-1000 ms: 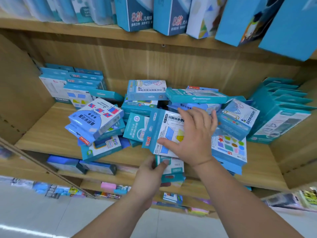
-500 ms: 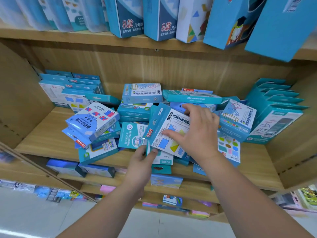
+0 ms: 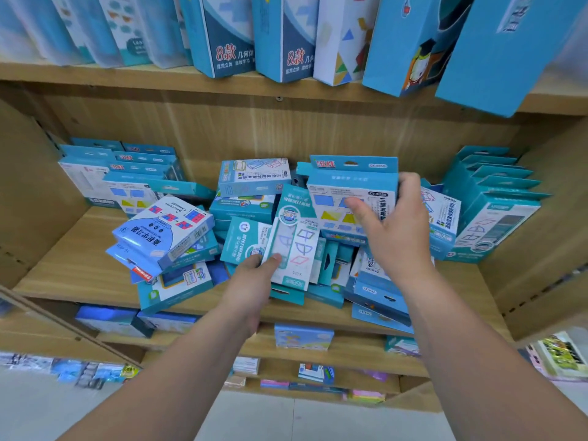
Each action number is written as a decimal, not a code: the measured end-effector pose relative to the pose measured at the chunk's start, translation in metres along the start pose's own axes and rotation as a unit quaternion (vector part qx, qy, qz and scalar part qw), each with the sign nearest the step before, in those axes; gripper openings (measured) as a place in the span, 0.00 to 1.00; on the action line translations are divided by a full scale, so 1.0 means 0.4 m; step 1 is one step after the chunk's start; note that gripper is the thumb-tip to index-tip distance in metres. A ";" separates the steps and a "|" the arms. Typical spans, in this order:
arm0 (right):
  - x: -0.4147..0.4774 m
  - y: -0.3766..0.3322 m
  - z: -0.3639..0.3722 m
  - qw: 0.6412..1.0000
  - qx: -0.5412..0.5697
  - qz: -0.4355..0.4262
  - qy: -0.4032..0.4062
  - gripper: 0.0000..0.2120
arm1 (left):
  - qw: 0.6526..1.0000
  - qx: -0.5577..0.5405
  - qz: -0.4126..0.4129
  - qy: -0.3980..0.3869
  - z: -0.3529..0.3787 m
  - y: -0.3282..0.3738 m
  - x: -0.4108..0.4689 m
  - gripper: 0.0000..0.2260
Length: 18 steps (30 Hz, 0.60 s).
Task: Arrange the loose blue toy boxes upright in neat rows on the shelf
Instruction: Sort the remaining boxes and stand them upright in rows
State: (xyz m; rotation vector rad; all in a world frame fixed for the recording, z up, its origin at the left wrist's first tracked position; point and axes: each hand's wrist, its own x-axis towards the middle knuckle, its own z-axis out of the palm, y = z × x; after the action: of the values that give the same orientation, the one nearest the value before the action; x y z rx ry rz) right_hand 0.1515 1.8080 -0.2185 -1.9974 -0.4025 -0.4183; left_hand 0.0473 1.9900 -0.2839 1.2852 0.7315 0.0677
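A jumbled pile of loose blue toy boxes covers the middle of the wooden shelf. My right hand grips one blue box with a hang tab, held upright above the pile. My left hand holds a slim white-and-teal box printed with outline shapes, tilted against the heap. Upright boxes stand in a row at the back left and another row leans at the right.
Taller blue boxes line the shelf above, some overhanging its edge. Lower shelves hold a few flat boxes. The wooden side walls close the compartment left and right. Bare shelf board shows at the front left.
My right hand has lifted its box from lying on the pile to upright and higher. My left hand has moved up from the shelf edge and taken the slim box.
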 end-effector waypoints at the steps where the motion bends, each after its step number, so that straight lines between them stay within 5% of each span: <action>1: 0.000 0.003 -0.008 1.000 0.008 0.010 0.002 0.21 | 1.000 -0.003 0.000 -0.007 0.000 -0.004 0.001 0.15; 4: -0.002 0.011 -0.030 1.000 0.020 0.022 0.004 0.21 | 1.000 0.003 0.004 -0.030 0.004 -0.012 -0.006 0.03; 9: -0.001 0.014 -0.047 0.999 0.023 0.029 -0.005 0.21 | 0.996 0.071 0.023 -0.058 0.018 -0.031 -0.029 0.18; 18: 0.006 0.015 -0.063 0.999 0.025 0.037 -0.004 0.21 | 0.999 -0.033 0.032 -0.013 0.021 -0.066 -0.049 0.08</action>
State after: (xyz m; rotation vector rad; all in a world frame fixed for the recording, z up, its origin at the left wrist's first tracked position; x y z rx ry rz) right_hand 0.1531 1.7832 -0.2113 -1.9606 -0.3391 -0.3494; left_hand 0.0274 1.9663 -0.2979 1.2437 0.6605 0.1251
